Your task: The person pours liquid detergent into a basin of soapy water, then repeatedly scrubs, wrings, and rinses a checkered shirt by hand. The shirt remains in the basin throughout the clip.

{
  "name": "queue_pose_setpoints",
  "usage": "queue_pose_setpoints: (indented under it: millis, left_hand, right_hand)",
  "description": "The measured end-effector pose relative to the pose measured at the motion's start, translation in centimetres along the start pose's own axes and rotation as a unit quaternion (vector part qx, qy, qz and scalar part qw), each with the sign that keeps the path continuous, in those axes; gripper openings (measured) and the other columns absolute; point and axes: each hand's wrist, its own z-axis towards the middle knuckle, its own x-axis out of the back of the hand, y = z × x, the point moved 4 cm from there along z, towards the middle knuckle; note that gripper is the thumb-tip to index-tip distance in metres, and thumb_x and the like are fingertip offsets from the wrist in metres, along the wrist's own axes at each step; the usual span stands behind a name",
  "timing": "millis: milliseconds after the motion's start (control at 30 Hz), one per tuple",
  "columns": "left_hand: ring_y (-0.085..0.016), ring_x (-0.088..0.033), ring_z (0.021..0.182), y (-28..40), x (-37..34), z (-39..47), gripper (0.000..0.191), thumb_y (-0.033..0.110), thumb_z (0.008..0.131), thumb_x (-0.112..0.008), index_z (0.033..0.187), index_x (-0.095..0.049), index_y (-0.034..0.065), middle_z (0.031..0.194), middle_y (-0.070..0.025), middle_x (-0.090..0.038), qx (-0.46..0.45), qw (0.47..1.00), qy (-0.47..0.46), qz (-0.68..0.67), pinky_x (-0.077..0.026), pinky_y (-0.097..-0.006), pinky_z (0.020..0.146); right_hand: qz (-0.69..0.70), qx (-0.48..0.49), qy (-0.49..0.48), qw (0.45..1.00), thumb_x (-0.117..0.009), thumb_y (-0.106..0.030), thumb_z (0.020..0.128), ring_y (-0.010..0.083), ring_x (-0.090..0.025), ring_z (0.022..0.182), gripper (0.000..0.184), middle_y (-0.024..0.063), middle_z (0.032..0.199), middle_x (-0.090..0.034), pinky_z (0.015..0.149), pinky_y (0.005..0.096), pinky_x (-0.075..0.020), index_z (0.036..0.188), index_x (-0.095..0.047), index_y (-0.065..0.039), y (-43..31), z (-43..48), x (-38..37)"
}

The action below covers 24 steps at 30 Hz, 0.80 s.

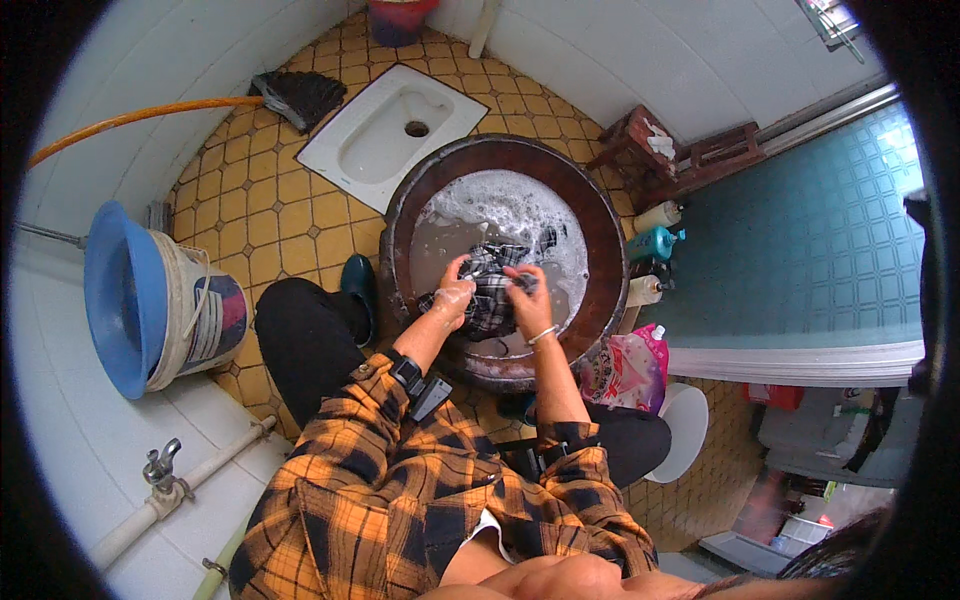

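A large round brown tub (510, 148) stands in front of me, holding greyish water with white suds (517, 195) along its far and right side. Both hands are over the water, on a wet black-and-white checked cloth (491, 300), likely a garment. My left hand (453, 294) grips the cloth's left part, with foam on its back. My right hand (529, 294), a pale bangle at its wrist, pinches a bunched fold on the right. Part of the cloth lies in the water, and its lower end is hidden.
Beyond the tub is a white squat toilet (367, 157). A bucket (214, 315) topped by a blue basin (112, 315) stands left, near a tap (161, 465). Pump bottles (652, 244), a pink detergent pouch (630, 367) and a wooden stool (637, 142) line the right side.
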Motion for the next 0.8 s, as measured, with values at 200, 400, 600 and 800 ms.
queue_pose_setpoints:
  millis: [200,400,600,800]
  left_hand:
    - [-0.019,-0.051,0.077,-1.8,-0.2,0.0,0.025,0.013,0.073,-0.040,0.095,-0.052,0.0069,0.086,-0.0049,-0.054,0.140,0.942,-0.100,-0.289,-0.041,-0.0321,0.073]
    - [-0.019,-0.051,0.080,-2.3,-0.9,-1.9,0.026,0.028,0.077,-0.038,0.086,-0.053,0.0083,0.087,-0.0042,-0.054,0.164,0.969,0.086,-0.163,-0.041,-0.0334,0.074]
    - [-0.017,-0.048,0.082,-2.0,-2.1,-1.9,0.035,0.040,0.081,-0.041,0.085,-0.052,0.0075,0.088,-0.0035,-0.052,0.111,0.979,-0.019,-0.172,-0.038,-0.0337,0.073]
    - [-0.014,-0.049,0.086,-2.8,-2.2,-2.7,0.029,0.034,0.084,-0.040,0.096,-0.052,0.0104,0.091,-0.0016,-0.054,0.186,0.980,0.006,-0.068,-0.040,-0.0323,0.076]
  right_hand:
    - [-0.253,0.338,-0.156,0.893,-0.058,-0.012,0.071,0.0264,-0.055,0.073,0.026,0.0075,0.076,-0.056,0.070,0.0326,-0.0421,0.096,-0.053,-0.006,-4.1,-4.7,-8.2]
    - [-0.431,0.249,0.011,0.867,-0.048,-0.030,0.079,0.0333,-0.050,0.053,0.029,0.0138,0.057,-0.050,0.046,0.0408,-0.0401,0.062,-0.048,-0.006,-5.0,-1.2,-6.7]
    - [-0.302,0.357,-0.005,0.884,-0.056,-0.024,0.075,0.0319,-0.050,0.053,0.022,0.0124,0.056,-0.049,0.047,0.0394,-0.0386,0.062,-0.049,-0.007,-5.3,-3.3,-7.5]
    - [-0.337,0.183,0.119,0.916,-0.054,-0.025,0.077,0.0344,-0.049,0.053,0.026,0.0154,0.057,-0.049,0.048,0.0396,-0.0399,0.062,-0.047,-0.005,-4.0,-1.5,-4.6]
